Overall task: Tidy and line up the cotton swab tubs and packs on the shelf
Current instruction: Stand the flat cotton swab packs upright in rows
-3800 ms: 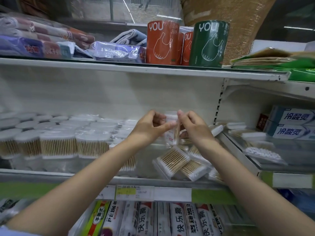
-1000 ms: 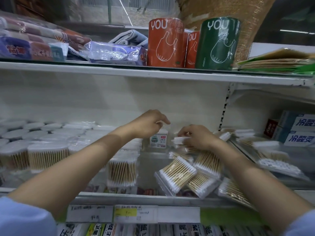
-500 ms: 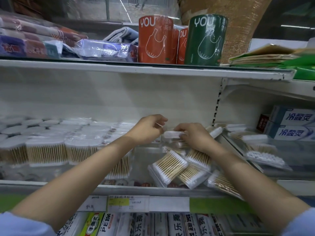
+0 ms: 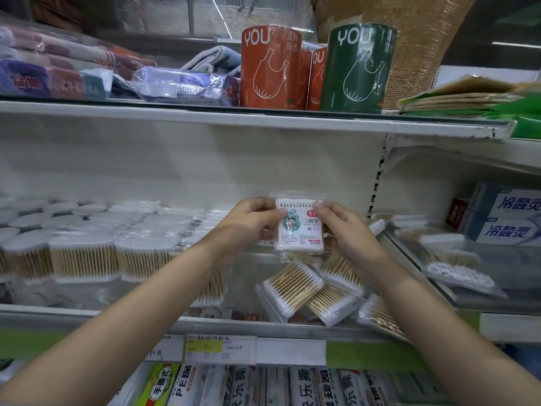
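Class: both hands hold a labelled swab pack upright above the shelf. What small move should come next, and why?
Probably set the flat labelled cotton swab pack, held by the left hand and right hand, down upright beside the row of round clear swab tubs, since the clear swab packs below lie jumbled.

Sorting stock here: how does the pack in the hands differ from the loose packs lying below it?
The held pack is upright, label facing out, pinched by the left hand and right hand; the loose packs lie tilted and overlapping on the shelf. The held pack shows a printed label; the loose packs show bare wooden sticks. Both are clear-wrapped cotton swabs.
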The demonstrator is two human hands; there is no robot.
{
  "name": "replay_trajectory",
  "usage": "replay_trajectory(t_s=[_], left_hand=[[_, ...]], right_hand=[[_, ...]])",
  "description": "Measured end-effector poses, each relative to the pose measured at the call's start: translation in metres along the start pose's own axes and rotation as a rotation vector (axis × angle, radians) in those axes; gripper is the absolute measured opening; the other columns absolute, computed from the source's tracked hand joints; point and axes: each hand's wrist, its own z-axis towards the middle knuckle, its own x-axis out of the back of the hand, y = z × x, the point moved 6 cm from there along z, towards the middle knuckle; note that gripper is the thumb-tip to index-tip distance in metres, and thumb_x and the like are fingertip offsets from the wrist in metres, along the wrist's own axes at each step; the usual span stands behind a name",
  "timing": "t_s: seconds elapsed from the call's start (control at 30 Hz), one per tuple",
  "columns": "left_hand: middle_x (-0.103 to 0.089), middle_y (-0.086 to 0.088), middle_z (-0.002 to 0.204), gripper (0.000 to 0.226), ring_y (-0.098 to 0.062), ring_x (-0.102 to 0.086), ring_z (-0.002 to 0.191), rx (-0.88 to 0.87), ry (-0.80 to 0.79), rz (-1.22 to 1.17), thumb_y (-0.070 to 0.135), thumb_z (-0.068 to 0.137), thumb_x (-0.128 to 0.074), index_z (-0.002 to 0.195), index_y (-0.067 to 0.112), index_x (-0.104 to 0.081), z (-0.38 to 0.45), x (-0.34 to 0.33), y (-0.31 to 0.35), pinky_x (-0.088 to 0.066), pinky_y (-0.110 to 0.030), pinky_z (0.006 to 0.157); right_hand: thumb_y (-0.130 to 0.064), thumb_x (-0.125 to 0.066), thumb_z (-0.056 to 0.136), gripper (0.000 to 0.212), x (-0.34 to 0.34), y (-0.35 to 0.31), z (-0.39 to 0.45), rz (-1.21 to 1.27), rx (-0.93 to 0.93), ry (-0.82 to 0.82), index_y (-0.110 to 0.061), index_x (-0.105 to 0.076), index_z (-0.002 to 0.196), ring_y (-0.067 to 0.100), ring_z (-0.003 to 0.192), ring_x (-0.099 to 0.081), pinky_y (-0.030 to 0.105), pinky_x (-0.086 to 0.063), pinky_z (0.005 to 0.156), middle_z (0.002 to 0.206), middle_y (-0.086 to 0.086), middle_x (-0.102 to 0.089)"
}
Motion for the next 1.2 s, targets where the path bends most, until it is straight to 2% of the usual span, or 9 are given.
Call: replay_trajectory(t_s=[0.37,0.53,0.67,0.73,0.8,0.93,1.0,1.1,1.2], left_hand=[[-0.069,-0.006,0.09,0.012,-0.014,-0.067,0.075,0.007,0.031,-0.008,0.013,0.093,-0.055,0.1,0.006,-0.062,0.001,-0.002,-0.004,-0.057,-0.022,0.068],[-0.065,-0.009,0.089,0.009,-0.01,-0.066,0.066,-0.022,0.093,-0.079,0.011,0.09,-0.059,0.096,0.01,-0.054,0.001,0.0,-0.005,-0.053,-0.02,0.059],[-0.056,-0.004,0.089,0.02,-0.007,-0.057,0.066,-0.134,0.256,0.144,0.015,0.085,-0.067,0.097,0.013,-0.051,-0.002,0.007,0.0,-0.043,-0.014,0.052],[-0.055,-0.002,0.091,0.019,-0.012,-0.055,0.075,-0.173,0.284,0.267,0.02,0.084,-0.069,0.095,0.016,-0.054,-0.004,0.007,0.004,-0.046,-0.019,0.059],[-0.063,-0.004,0.098,0.025,-0.016,-0.061,0.087,-0.13,0.195,0.287,0.028,0.083,-0.068,0.101,0.013,-0.058,-0.005,-0.002,0.003,-0.053,-0.028,0.075],[-0.066,0.0,0.104,0.039,-0.016,-0.063,0.097,-0.109,0.147,0.331,0.035,0.083,-0.068,0.113,0.013,-0.058,-0.009,-0.009,-0.002,-0.053,-0.032,0.087],[-0.068,-0.005,0.103,0.031,-0.022,-0.064,0.099,-0.103,0.129,0.267,0.03,0.089,-0.061,0.113,0.01,-0.06,-0.008,-0.009,-0.007,-0.053,-0.038,0.09],[-0.069,-0.013,0.099,0.025,-0.025,-0.066,0.093,0.03,0.059,-0.146,0.021,0.097,-0.047,0.103,0.004,-0.063,-0.009,-0.015,-0.017,-0.055,-0.037,0.086],[-0.07,-0.014,0.09,0.031,-0.022,-0.068,0.084,0.127,0.018,-0.408,0.02,0.099,-0.041,0.099,-0.002,-0.062,-0.009,-0.019,-0.019,-0.057,-0.032,0.078]], right_hand=[[-0.03,-0.056,0.092,0.02,-0.003,0.001,0.0,0.018,-0.041,0.019,-0.012,-0.065,0.091,0.033,0.091,-0.067,0.049,-0.05,0.088,0.099,0.016,-0.071],[-0.031,-0.054,0.092,0.022,-0.004,-0.001,-0.001,0.068,-0.037,0.008,-0.01,-0.061,0.093,0.026,0.083,-0.067,0.049,-0.052,0.085,0.092,0.012,-0.071],[-0.032,-0.056,0.092,0.021,-0.002,-0.004,-0.003,0.039,-0.01,0.032,-0.012,-0.057,0.088,0.025,0.078,-0.065,0.046,-0.053,0.078,0.087,0.01,-0.069],[-0.035,-0.058,0.09,0.023,-0.001,-0.006,-0.005,-0.015,0.022,0.052,-0.014,-0.053,0.082,0.021,0.072,-0.064,0.039,-0.051,0.068,0.081,0.007,-0.067],[-0.042,-0.059,0.086,0.029,-0.003,-0.011,-0.008,-0.072,0.076,0.048,-0.014,-0.052,0.083,0.017,0.068,-0.059,0.03,-0.047,0.061,0.077,0.005,-0.063],[-0.045,-0.049,0.089,0.036,-0.011,-0.017,-0.016,-0.091,0.152,-0.069,-0.011,-0.06,0.09,0.011,0.074,-0.06,0.022,-0.048,0.06,0.084,0.0,-0.065],[-0.032,-0.047,0.095,0.025,-0.009,-0.014,-0.016,-0.127,0.156,-0.059,-0.011,-0.062,0.093,0.008,0.078,-0.059,0.017,-0.047,0.061,0.088,-0.002,-0.064],[-0.018,-0.055,0.093,0.007,-0.001,-0.009,-0.012,-0.149,0.102,0.02,-0.012,-0.058,0.093,0.007,0.075,-0.058,0.012,-0.045,0.058,0.091,0.003,-0.061],[-0.017,-0.058,0.091,0.006,0.0,-0.003,-0.013,-0.032,0.001,-0.008,-0.013,-0.053,0.093,0.016,0.079,-0.063,0.026,-0.052,0.064,0.099,0.012,-0.065]])
